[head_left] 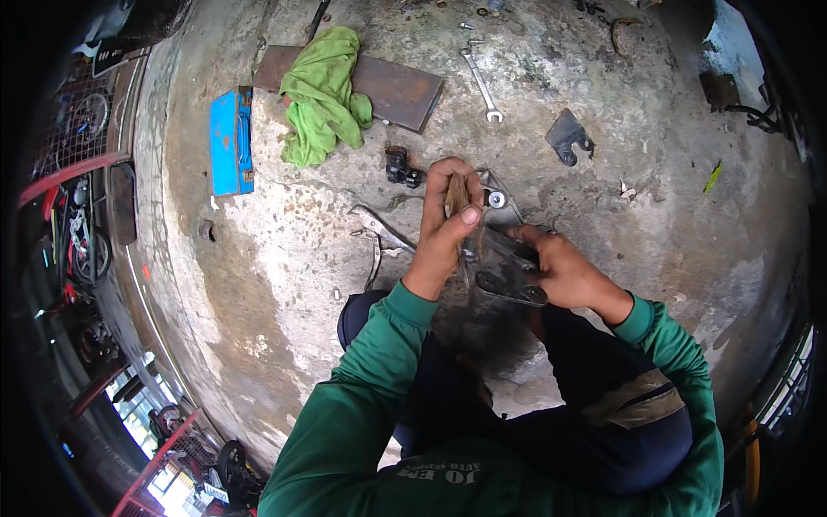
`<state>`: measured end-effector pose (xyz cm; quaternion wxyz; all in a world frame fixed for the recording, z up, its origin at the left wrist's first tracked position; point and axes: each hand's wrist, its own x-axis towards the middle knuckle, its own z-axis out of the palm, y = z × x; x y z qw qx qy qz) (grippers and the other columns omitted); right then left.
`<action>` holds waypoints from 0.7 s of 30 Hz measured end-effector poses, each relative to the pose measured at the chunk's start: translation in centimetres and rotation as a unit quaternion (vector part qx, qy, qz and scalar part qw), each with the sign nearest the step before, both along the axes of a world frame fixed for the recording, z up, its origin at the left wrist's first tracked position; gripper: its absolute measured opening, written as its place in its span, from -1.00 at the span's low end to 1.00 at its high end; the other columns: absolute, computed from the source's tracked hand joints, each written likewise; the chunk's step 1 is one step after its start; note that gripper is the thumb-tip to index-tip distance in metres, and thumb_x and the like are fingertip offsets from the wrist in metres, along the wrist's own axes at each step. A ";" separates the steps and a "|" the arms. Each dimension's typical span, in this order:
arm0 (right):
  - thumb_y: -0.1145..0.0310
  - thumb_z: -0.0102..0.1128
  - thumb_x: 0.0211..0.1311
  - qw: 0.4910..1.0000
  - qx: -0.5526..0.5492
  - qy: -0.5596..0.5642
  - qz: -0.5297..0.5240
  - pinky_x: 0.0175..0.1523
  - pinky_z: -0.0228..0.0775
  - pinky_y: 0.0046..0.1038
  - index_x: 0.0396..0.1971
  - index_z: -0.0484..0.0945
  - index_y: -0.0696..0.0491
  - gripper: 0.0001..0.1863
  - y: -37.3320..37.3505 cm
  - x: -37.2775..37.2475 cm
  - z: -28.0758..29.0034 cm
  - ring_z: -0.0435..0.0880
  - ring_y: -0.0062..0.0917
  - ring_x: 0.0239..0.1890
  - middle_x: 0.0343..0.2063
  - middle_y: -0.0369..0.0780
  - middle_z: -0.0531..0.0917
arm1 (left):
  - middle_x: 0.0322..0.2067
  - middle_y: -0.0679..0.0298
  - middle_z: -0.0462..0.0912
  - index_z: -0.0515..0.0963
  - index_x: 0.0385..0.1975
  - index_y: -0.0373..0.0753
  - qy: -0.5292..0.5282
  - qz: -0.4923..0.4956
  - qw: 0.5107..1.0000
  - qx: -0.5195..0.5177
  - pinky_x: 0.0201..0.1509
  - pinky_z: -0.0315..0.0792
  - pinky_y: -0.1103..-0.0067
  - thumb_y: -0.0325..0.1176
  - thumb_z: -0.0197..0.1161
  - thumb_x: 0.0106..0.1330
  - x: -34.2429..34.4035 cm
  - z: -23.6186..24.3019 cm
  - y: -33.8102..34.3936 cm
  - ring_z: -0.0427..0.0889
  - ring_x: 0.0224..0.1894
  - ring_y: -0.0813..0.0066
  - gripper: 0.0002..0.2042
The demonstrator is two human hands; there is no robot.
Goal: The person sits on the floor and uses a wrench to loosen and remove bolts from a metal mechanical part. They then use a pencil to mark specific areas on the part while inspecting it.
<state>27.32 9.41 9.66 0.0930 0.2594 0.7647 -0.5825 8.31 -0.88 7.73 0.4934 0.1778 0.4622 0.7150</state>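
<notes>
My left hand (pixel 441 234) is closed around a narrow brown streaked piece (pixel 457 195), which could be wood or bristles. Its lower end is blurred. My right hand (pixel 564 265) grips a dark metal part (pixel 508 287) with a rounded, holed end, held over the floor between my knees. Just beyond it shows a silver metal piece (pixel 508 207) with a round bushing, partly covered by my hands; whether it joins the dark part I cannot tell. Locking pliers (pixel 383 229) lie beside my left wrist. A small black part (pixel 401 166) sits just past my left hand.
On the stained concrete floor, a green cloth (pixel 323 99) drapes over a flat rusty metal plate (pixel 401 90). Left of it stands a blue metal case (pixel 231 142). A combination wrench (pixel 481 84) and a dark notched bracket (pixel 568 136) lie farther off. Red mesh fencing (pixel 82 121) runs along the left.
</notes>
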 end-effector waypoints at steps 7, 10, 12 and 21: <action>0.71 0.20 0.02 0.984 -0.171 -0.017 -0.037 0.17 0.45 -0.45 0.09 0.55 0.33 -0.48 0.3 -0.6 0.4 0.64 -0.55 0.02 -0.08 -0.13 0.71 | -0.14 0.25 0.44 0.38 0.10 -0.15 0.001 0.053 0.998 0.031 0.01 0.37 0.56 -0.23 0.43 0.00 -0.1 1.1 0.1 0.43 -0.16 0.48 -0.39; 0.74 0.14 -0.01 0.979 -0.196 0.001 -0.061 0.18 0.44 -0.47 0.11 0.54 0.34 -0.44 -0.3 -0.4 0.4 0.62 -0.57 0.03 -0.07 -0.18 0.70 | -0.14 0.24 0.45 0.40 0.08 -0.18 -0.015 0.043 0.999 0.024 0.02 0.37 0.58 -0.26 0.42 -0.03 -0.1 1.4 0.1 0.43 -0.16 0.48 -0.40; 0.50 0.32 0.00 0.990 -0.121 0.049 -0.046 0.02 0.47 -0.41 0.15 0.55 0.23 -0.40 -0.8 0.5 -2.1 0.69 -0.45 -0.17 -0.19 -0.09 0.72 | -0.16 0.30 0.45 0.43 0.06 -0.16 -0.019 0.049 0.998 0.032 -0.03 0.34 0.61 -0.28 0.44 -0.02 0.2 1.4 0.3 0.41 -0.17 0.54 -0.43; 0.31 0.38 0.27 0.994 -0.044 -0.036 0.088 0.01 0.53 -0.20 0.28 0.44 0.25 -0.37 4.0 0.1 1.8 0.75 -0.06 -0.16 -0.18 0.10 0.72 | -0.21 0.25 0.51 0.43 0.19 -0.19 -0.048 0.090 0.980 -0.170 -0.22 0.49 0.57 0.26 0.28 0.37 -2.2 -2.8 -0.5 0.49 -0.26 0.52 -0.34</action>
